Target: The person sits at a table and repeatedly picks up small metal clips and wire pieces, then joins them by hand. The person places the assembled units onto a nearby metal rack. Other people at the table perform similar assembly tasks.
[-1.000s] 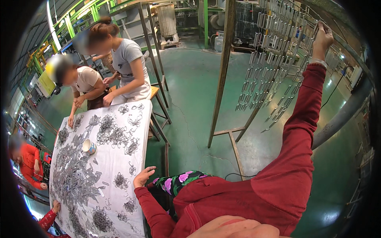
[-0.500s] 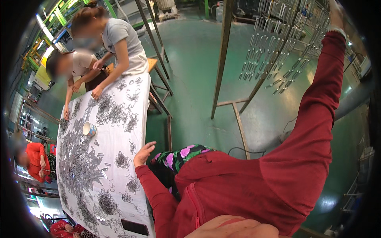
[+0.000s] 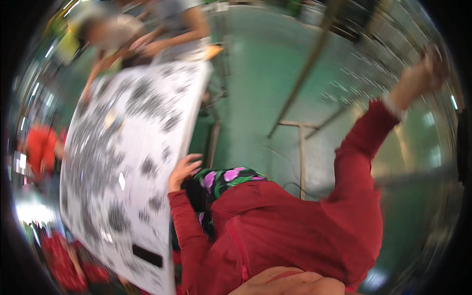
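Little haste near thin silvery metal pieces (image 3: pixel 364 91), with bare right hand (image 3: pixel 424 73) too blurred to tell its grip and bare left hand (image 3: pixel 183 172) loosely spread beside white rectangular table (image 3: pixel 189 109).

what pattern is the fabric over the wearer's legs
The fabric has purple flowers and green on black; head view.

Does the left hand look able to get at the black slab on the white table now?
Probably yes: the left hand is right beside the white table, and nothing tall shows between it and the black slab, though the hand may have to draw back.
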### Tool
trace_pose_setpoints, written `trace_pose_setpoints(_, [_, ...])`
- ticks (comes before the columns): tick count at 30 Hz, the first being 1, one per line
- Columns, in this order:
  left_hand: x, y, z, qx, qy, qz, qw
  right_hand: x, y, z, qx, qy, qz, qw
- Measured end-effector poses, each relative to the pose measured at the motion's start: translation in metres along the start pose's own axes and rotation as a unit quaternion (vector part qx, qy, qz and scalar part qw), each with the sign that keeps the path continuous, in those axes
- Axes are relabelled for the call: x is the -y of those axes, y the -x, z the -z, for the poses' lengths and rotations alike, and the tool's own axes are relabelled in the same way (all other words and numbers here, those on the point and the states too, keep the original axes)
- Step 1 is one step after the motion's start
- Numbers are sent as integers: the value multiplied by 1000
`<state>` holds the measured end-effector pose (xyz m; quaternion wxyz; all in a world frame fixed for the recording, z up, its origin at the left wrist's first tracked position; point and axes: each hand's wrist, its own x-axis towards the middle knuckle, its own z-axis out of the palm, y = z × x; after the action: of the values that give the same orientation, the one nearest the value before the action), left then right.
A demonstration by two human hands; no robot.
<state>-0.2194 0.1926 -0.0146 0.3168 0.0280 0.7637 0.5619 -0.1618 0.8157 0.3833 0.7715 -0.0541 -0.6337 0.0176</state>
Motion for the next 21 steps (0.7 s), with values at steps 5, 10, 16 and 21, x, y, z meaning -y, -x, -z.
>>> trace_pose_setpoints(5, [2,58,-25,43,-146,-171,973,293,161,-66,201,-524,-191,805])
trace_pose_setpoints(10, [-2,146,-26,-134,-71,-83,985,458,291,-117,495,-658,-135,551])
trace_pose_setpoints(16, [75,204,-13,-549,35,24,834,637,508,-156,630,-654,189,374])
trace_pose_setpoints(21, [86,238,36,-724,-24,113,680,704,512,-109,636,-489,247,544])
